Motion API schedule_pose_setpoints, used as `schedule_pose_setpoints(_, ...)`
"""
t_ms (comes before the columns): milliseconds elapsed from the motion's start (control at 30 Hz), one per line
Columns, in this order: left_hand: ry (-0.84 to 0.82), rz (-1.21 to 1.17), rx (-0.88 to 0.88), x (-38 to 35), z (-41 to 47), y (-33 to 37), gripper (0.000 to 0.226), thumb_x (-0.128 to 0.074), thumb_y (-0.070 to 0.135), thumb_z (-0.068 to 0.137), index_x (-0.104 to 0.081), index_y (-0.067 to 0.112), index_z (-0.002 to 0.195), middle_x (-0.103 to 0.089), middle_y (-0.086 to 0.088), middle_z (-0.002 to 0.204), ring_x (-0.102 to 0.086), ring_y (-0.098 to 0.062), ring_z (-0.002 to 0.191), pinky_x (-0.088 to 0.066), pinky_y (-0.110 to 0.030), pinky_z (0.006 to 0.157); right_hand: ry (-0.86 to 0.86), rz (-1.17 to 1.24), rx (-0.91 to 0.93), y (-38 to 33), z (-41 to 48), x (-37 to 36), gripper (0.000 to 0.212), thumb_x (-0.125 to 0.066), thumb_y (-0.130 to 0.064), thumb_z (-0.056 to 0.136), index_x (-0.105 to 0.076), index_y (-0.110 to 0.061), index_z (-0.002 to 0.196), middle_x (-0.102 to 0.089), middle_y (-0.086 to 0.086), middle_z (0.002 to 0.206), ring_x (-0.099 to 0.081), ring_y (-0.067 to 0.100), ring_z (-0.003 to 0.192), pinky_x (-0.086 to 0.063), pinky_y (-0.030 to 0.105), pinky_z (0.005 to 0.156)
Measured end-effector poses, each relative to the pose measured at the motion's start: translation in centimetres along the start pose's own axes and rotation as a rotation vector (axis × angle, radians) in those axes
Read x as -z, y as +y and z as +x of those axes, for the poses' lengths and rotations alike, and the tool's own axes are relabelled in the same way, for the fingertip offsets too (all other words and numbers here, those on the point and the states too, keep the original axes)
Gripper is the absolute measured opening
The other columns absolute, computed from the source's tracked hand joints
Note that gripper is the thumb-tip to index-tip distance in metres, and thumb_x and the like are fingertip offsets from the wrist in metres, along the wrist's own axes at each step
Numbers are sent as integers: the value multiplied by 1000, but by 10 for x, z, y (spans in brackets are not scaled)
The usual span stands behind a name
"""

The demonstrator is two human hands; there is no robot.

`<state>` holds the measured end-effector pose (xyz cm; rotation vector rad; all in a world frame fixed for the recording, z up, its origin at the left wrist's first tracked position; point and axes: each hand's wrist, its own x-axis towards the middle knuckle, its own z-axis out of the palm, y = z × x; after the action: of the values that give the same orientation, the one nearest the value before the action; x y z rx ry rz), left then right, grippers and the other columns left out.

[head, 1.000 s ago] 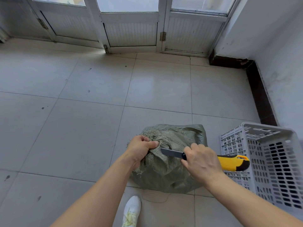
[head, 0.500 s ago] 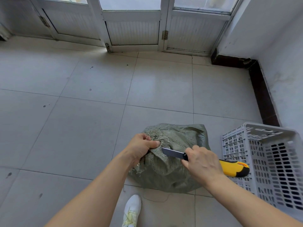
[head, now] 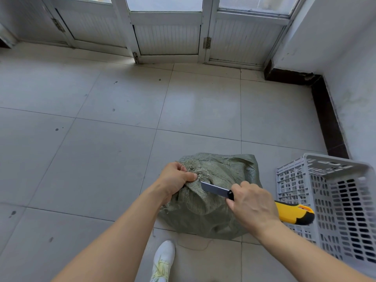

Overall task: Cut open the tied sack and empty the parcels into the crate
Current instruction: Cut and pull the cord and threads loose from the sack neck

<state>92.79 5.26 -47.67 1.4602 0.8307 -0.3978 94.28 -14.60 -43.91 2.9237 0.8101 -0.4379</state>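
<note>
A grey-green woven sack (head: 215, 208) lies bulging on the tiled floor, its mouth gathered at the upper left. My left hand (head: 176, 177) grips the bunched neck of the sack. My right hand (head: 251, 206) holds a yellow-and-black utility knife (head: 294, 214), with the blade (head: 214, 189) extended and its tip touching the sack just beside the gathered neck. A grey slotted plastic crate (head: 333, 202) stands right of the sack, nothing visible inside it. No parcels show; the sack hides them.
A white shoe (head: 162, 261) stands on the floor just below the sack, with a thin loose string (head: 193, 247) beside it. White doors (head: 166, 37) close the far side. A wall with a dark skirting (head: 325, 112) runs along the right.
The knife blade has edged slightly left toward the gathered neck. My left hand keeps its grip on the neck, and the sack has not moved.
</note>
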Motion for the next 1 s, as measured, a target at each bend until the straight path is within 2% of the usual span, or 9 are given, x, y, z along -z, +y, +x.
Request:
schedule_pose_setpoints(300,-36,-56,15,0,-2,-1,38,-74,4,77,-40,16,67,-46,-3,60,-43,-17,54,-38,-28,53,-94,-21,-24,1,3,-5,34,-36,-44,98,-54,-19,112,-57,3,114,-55,23,105,-42,32,80)
schedule_pose_setpoints(533,-47,-56,24,0,-3,0,37,-73,5,78,-39,16,67,-45,-2,57,-42,-14,47,-38,-23,46,-63,-23,-37,-3,4,0,32,-37,-43,98,-54,-18,111,-57,3,112,-56,24,103,-42,32,79)
schedule_pose_setpoints(600,-52,-56,26,-1,-3,0,37,-73,4,78,-39,16,67,-45,-2,57,-43,-14,47,-39,-23,46,-100,-29,-41,-4,4,-1,30,-51,-43,92,-59,-16,102,-61,6,102,-60,26,95,-44,35,73)
schedule_pose_setpoints(667,-57,-61,32,-1,-3,0,37,-73,3,78,-39,16,67,-46,-3,57,-44,-16,49,-40,-25,49,-138,-54,-29,-5,7,2,29,-74,-41,74,-65,-15,81,-63,7,80,-63,28,73,-46,35,58)
schedule_pose_setpoints(700,-55,-60,34,-1,-3,0,37,-73,3,78,-40,16,66,-47,-3,58,-45,-17,50,-40,-26,51,-130,-71,-36,-6,6,4,28,-74,-40,75,-66,-15,81,-63,7,80,-63,28,73,-46,35,58)
schedule_pose_setpoints(767,-53,-64,35,-1,-2,-1,37,-73,3,77,-40,16,65,-48,-4,59,-47,-18,55,-42,-29,55,-90,-70,-5,-5,5,0,27,-52,-39,93,-61,-16,104,-61,6,104,-59,27,97,-43,33,74)
schedule_pose_setpoints(833,-59,-82,42,-1,-1,-3,37,-73,3,76,-41,16,66,-48,-6,64,-48,-21,64,-42,-35,63,-62,-73,16,-3,7,-4,30,-39,-39,98,-55,-18,114,-56,5,115,-54,25,106,-40,32,81)
schedule_pose_setpoints(900,-67,-99,56,-1,-2,-4,36,-73,2,78,-41,16,68,-49,-7,65,-49,-21,63,-43,-33,61,-74,-74,3,-4,9,-4,31,-38,-39,98,-54,-19,114,-56,4,116,-54,24,107,-41,31,82)
schedule_pose_setpoints(1000,-86,-148,71,-2,-3,-3,33,-70,3,82,-41,14,69,-51,-5,59,-50,-18,49,-45,-25,50,-183,71,-96,-11,12,-2,29,-40,-40,97,-58,-19,107,-59,4,112,-56,25,105,-43,33,80)
